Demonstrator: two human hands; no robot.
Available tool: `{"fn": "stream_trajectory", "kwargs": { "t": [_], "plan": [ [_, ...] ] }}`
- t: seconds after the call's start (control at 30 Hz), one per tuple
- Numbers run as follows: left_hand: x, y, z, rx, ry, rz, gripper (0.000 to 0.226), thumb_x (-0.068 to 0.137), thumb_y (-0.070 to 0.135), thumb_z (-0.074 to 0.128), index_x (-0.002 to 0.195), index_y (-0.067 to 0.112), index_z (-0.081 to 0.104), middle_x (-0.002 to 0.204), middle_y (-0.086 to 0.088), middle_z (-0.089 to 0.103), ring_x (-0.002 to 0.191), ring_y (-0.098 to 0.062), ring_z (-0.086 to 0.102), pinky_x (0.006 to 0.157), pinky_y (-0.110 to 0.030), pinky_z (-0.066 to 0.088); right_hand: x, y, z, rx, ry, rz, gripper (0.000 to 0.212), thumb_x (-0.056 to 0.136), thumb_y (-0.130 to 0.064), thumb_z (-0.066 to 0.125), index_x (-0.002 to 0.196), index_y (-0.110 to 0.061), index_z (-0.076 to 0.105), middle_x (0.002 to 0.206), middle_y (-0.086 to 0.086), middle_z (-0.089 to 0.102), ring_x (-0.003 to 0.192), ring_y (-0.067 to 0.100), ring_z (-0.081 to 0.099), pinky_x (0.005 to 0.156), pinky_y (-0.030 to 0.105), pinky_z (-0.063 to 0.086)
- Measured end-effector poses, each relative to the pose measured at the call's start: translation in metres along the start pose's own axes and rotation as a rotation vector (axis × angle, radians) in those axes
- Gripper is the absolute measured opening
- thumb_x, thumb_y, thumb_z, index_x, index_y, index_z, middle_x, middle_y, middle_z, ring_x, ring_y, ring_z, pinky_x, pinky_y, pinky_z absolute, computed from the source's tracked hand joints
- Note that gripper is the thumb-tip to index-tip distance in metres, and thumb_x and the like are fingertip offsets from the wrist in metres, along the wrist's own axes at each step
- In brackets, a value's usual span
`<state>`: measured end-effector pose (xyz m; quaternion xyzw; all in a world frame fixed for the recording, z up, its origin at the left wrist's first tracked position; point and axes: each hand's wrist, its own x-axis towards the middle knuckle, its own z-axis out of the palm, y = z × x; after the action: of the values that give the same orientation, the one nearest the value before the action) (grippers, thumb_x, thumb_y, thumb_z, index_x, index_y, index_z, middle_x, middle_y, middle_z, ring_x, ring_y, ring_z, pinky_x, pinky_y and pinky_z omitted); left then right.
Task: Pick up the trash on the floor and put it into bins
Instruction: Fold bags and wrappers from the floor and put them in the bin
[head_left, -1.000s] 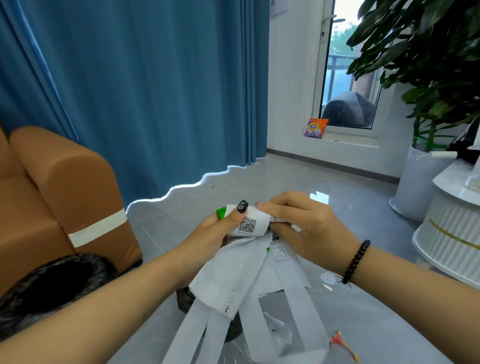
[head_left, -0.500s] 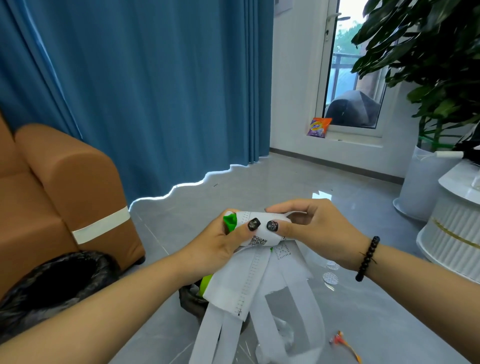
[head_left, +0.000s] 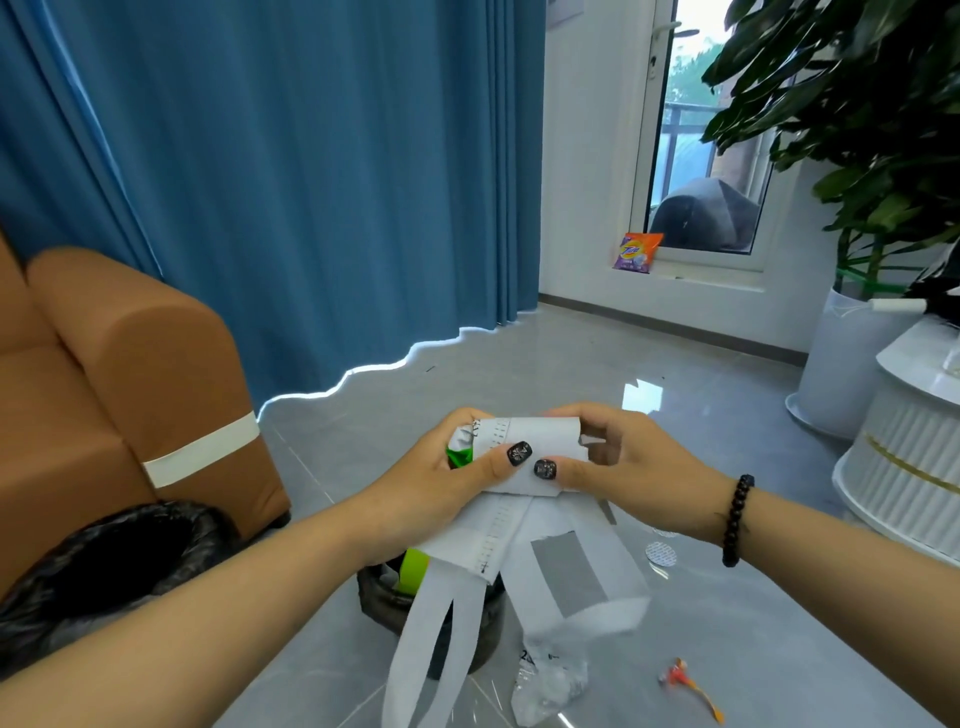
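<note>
Both hands hold a bundle of white paper strips (head_left: 535, 447) in front of me, above the floor. My left hand (head_left: 441, 483) grips its left end, where a green wrapper (head_left: 460, 457) shows, thumb pressed on the paper. My right hand (head_left: 623, 462) pinches the rolled right end with thumb and fingers. Long strips (head_left: 431, 634) hang down over a small dark bin (head_left: 384, 592) on the floor. A larger bin lined with a black bag (head_left: 104, 571) stands at the left by the sofa. A clear plastic wrapper (head_left: 545, 686) and an orange scrap (head_left: 685, 680) lie on the floor.
A brown sofa (head_left: 114, 374) fills the left side, with blue curtains (head_left: 311, 182) behind it. A white ribbed stand (head_left: 914, 462) and a potted plant (head_left: 852, 364) are at the right. Small round white pads (head_left: 661, 553) lie on the grey tile floor. An orange packet (head_left: 636, 253) leans by the glass door.
The hands have folded the top of the paper over into a thicker roll, hiding the printed code. Both thumbs now press side by side on its front.
</note>
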<state>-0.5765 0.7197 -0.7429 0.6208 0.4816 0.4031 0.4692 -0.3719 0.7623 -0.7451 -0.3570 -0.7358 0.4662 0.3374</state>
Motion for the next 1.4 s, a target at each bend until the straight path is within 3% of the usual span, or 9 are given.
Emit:
{"fn": "stream_trajectory", "kwargs": {
  "t": [0.13,0.27,0.4,0.67,0.9,1.1,1.2,1.3,1.4],
  "plan": [
    [-0.001,-0.002,0.001,-0.115,0.038,-0.011,0.049,0.072,0.043,0.063,0.114,0.019,0.059,0.107,-0.006,0.072,0.092,-0.016,0.069,0.082,-0.032,0.058,-0.001,-0.004,0.002,0.012,0.137,-0.132,0.034,0.069,-0.020,0.079,0.100,-0.021,0.066,0.094,-0.005,0.069,0.083,0.014,0.069,0.062,0.030,0.058],
    [-0.002,0.002,0.002,-0.245,-0.014,-0.121,0.059,0.075,0.057,0.051,0.118,0.019,0.062,0.112,-0.012,0.071,0.103,-0.030,0.067,0.091,-0.045,0.054,0.000,-0.004,0.000,-0.397,0.259,-0.463,0.037,0.072,-0.020,0.081,0.104,-0.025,0.065,0.097,-0.013,0.065,0.091,0.004,0.061,0.077,0.016,0.050],
    [0.000,0.000,0.000,-0.275,0.027,-0.154,0.058,0.074,0.054,0.056,0.115,0.014,0.064,0.108,-0.018,0.070,0.097,-0.032,0.067,0.091,-0.052,0.052,0.004,-0.002,0.002,-0.660,0.245,-0.762,0.038,0.075,-0.017,0.078,0.109,-0.008,0.065,0.098,0.003,0.063,0.092,0.004,0.056,0.081,0.011,0.046],
    [0.001,-0.001,-0.002,0.036,0.123,0.033,0.052,0.070,0.045,0.066,0.103,0.007,0.058,0.087,-0.003,0.068,0.077,-0.014,0.065,0.075,-0.033,0.056,-0.001,-0.003,0.001,-0.092,-0.038,-0.169,0.032,0.077,-0.034,0.065,0.107,-0.023,0.065,0.098,-0.007,0.068,0.083,0.003,0.065,0.063,0.014,0.050],
    [0.004,-0.008,-0.002,-0.234,0.068,-0.145,0.066,0.073,0.058,0.067,0.121,0.014,0.060,0.108,-0.014,0.071,0.097,-0.031,0.069,0.084,-0.047,0.056,0.005,0.005,0.001,-0.200,0.153,-0.304,0.035,0.073,-0.038,0.077,0.106,-0.039,0.067,0.100,-0.008,0.069,0.090,0.023,0.065,0.077,0.039,0.057],
    [0.004,-0.007,-0.010,-0.326,0.019,-0.231,0.065,0.078,0.050,0.068,0.119,0.000,0.060,0.107,-0.030,0.065,0.089,-0.035,0.066,0.076,-0.047,0.058,0.003,0.008,0.006,-0.516,0.095,-0.617,0.045,0.076,-0.020,0.076,0.119,-0.019,0.063,0.112,-0.003,0.061,0.105,0.009,0.058,0.082,0.024,0.052],
    [0.003,-0.004,-0.008,-0.288,0.141,-0.186,0.058,0.065,0.040,0.074,0.106,0.002,0.062,0.092,-0.022,0.067,0.077,-0.028,0.067,0.066,-0.041,0.060,0.003,0.006,0.005,-0.336,0.072,-0.411,0.045,0.072,-0.029,0.080,0.114,-0.033,0.064,0.112,-0.010,0.060,0.106,0.011,0.058,0.083,0.028,0.054],
    [0.003,-0.005,-0.004,-0.204,0.181,-0.126,0.054,0.061,0.039,0.077,0.103,0.007,0.065,0.093,-0.016,0.070,0.080,-0.026,0.067,0.078,-0.042,0.056,0.004,0.002,0.006,-0.094,0.039,-0.203,0.040,0.065,-0.044,0.074,0.104,-0.039,0.067,0.106,-0.011,0.066,0.097,0.011,0.064,0.081,0.029,0.057],
    [0.005,-0.007,-0.002,-0.231,0.183,-0.157,0.056,0.062,0.040,0.074,0.107,0.008,0.063,0.096,-0.015,0.071,0.083,-0.024,0.068,0.085,-0.047,0.054,0.007,0.003,0.008,-0.079,0.134,-0.222,0.039,0.062,-0.038,0.077,0.100,-0.037,0.068,0.102,-0.008,0.068,0.094,0.011,0.066,0.080,0.031,0.057]
  ]
}}
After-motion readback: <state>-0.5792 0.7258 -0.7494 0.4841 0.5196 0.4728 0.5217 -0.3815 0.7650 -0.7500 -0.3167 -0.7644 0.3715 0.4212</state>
